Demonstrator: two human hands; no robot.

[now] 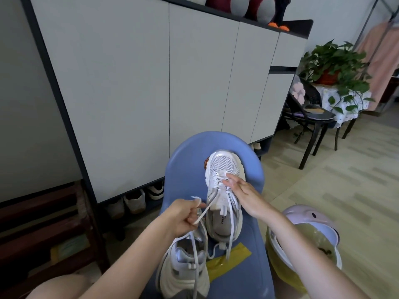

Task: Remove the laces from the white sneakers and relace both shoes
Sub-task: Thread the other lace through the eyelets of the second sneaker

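My left hand (183, 214) is raised over the near sneaker (183, 270), forearm coming in from bottom left, fingers curled tight, pinching the flat white lace (205, 210). One lace end sticks out below my fist, a small loop shows above my knuckles. The lace runs taut and diagonal from my fist up to the eyelets of the far sneaker (223, 186). More lace strands hang slack from my fist down over the near sneaker's heel.

Near sneaker sits at the front edge of the blue chair seat (190, 165), heel toward me, white and silver with a cream sole, opening facing up. It touches the far sneaker's heel side, or overlaps it, can't tell which.

Far sneaker lies mid seat, toe pointing away, mesh toe box, insole with printed lettering visible. Lace crossed through the lower eyelets only, upper eyelets loose, two long strands trailing down past its heel onto a yellow strip (228, 260) on the seat.

My right hand (244, 195) reaches in from bottom right, palm down, fingertips bunched and pinching the lace crossing near the lowest eyelets.

Room: blue seat shows bare around the far sneaker's toe and along the seat's left edge. Tall grey cabinet (151, 83) close behind the chair, shoes tucked under it. Dark wooden rack (43, 223) to the left. Right of the chair a lidded bin (311, 229) with yellow liner, just beside my right forearm. Open tan floor (345, 180) further right, plant (332, 63) and black table (313, 119) well apart
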